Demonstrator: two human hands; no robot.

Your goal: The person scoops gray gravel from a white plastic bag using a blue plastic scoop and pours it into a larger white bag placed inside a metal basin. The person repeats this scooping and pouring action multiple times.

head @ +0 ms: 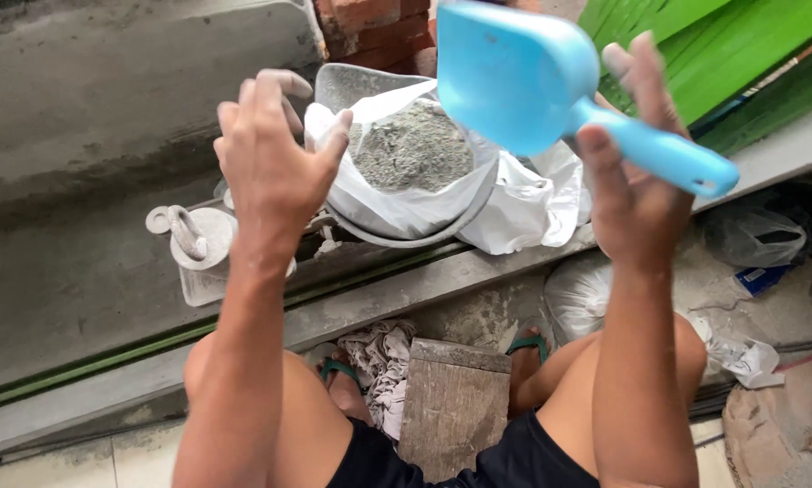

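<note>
Right hand (636, 194) grip loosely closed on blue scoop (514, 72), handle running near-right; grey powder bag (410, 158) lies just left-below it. Left hand (275, 163) open, empty, nearer the bag.

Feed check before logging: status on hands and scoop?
Right hand gripping blue scoop, raised. Left hand open, empty, above bag of grey powder in basin. Nothing between.

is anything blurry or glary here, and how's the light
Head view: soft, even daylight with no hard shadows; the blue scoop in the right hand is large, close to the lens and slightly soft; the left hand is a little smeared at the fingertips; the white bag of grey powder is sharp, its plastic bright but not blown out.
</note>
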